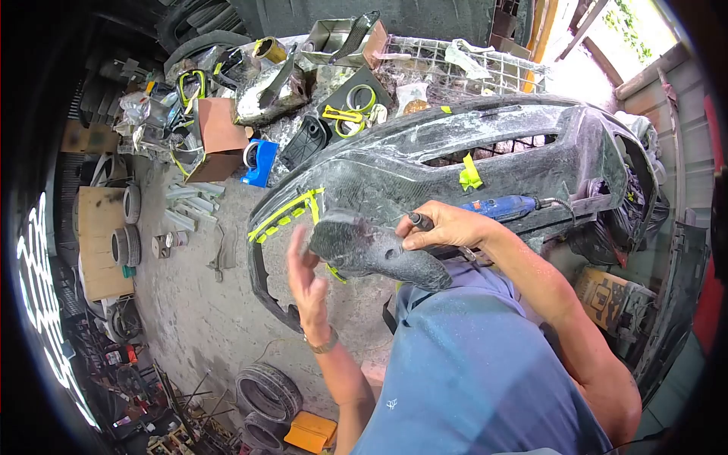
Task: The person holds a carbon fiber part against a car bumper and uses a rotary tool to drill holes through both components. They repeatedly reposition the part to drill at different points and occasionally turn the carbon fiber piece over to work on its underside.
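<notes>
My right hand is closed round a black-handled tool, whose dark end sticks out past the thumb and fingers. A metal part shows below that hand. My left hand is raised, palm inward, fingers stretched out and slightly blurred, holding nothing. It is beside a dark, dusty curved part with a small round hole. This part lies over a large black car bumper. A blue rotary tool rests on the bumper just beyond my right hand.
Yellow-green tape marks the bumper's left end; another tape piece sticks near its grille opening. A cluttered bench behind holds tape rolls, a blue tape dispenser and a cardboard box. Tyres lie on the floor.
</notes>
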The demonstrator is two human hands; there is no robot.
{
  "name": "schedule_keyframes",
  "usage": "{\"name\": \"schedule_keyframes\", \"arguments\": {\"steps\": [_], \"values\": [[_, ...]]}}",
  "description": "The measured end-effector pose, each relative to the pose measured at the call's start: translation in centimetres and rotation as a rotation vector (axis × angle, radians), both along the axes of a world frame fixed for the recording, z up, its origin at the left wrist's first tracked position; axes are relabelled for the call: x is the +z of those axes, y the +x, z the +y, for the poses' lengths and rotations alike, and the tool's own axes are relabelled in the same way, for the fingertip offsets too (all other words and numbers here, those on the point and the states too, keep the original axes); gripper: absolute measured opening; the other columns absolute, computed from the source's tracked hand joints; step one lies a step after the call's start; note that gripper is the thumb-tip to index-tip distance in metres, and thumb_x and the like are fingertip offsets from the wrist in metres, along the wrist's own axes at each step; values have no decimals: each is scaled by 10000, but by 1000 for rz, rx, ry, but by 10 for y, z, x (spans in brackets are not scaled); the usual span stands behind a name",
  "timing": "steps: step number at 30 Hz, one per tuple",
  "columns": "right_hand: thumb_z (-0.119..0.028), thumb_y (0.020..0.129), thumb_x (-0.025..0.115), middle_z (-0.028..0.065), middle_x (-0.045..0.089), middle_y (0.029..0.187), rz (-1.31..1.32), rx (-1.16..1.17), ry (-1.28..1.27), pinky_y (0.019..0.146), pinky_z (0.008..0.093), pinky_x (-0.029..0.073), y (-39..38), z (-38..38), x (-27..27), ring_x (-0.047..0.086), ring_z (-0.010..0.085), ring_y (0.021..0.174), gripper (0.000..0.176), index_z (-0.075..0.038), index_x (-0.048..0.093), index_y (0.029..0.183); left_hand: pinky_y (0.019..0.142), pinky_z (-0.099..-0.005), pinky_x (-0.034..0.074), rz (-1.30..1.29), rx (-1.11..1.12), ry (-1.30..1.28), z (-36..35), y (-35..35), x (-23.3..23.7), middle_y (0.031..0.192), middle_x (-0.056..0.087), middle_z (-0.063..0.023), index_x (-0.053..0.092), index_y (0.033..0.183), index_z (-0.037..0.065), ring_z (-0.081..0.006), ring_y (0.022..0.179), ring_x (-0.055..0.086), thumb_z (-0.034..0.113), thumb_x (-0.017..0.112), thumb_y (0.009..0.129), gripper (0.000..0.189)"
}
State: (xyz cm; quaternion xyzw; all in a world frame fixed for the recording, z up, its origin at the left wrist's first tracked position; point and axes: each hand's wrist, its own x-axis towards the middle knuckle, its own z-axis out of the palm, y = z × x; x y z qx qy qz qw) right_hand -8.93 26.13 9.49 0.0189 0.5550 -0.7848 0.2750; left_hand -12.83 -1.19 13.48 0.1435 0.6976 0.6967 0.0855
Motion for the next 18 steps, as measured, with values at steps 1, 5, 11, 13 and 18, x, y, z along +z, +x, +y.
{"name": "schedule_keyframes", "arguments": {"steps": [1,5,11,13,18], "values": [[-220,855,769,36,685,952,61,63,43,825,260,476,-2,-1,1,606,89,891,378,35,655,1110,1017,-385,424,1,2,-2,-3,-3,-4,1276,552,-115,309,1466,-26,-221,1140,565,474,725,780,946],[-194,861,759,12,673,926,148,74,64,809,270,476,1,-13,1,587,91,880,317,40,675,1058,969,-336,447,-222,-63,69,-8,4,-17,1208,566,-79,386,1350,32,-186,1105,567,152,821,728,768],[-219,917,640,175,596,1092,492,-383,655,873,393,464,15,-6,-7,610,283,953,398,7,502,1213,978,-334,442,-5,344,107,-3,39,-46,1195,551,-79,344,1360,41,-182,1095,555,191,813,773,766],[-202,941,595,188,563,1117,382,-324,675,870,463,443,32,-1,2,587,382,1001,358,-12,448,1206,991,-343,436,-1,367,128,4,50,-51,1229,521,-87,316,1377,47,-191,1119,539,171,813,780,787],[-223,977,543,219,527,1108,356,-136,747,841,483,446,58,-9,16,566,434,1021,282,-17,436,1138,1022,-355,403,46,420,-35,11,73,-73,1301,425,-106,276,1399,52,-203,1175,479,137,835,771,844]]}}
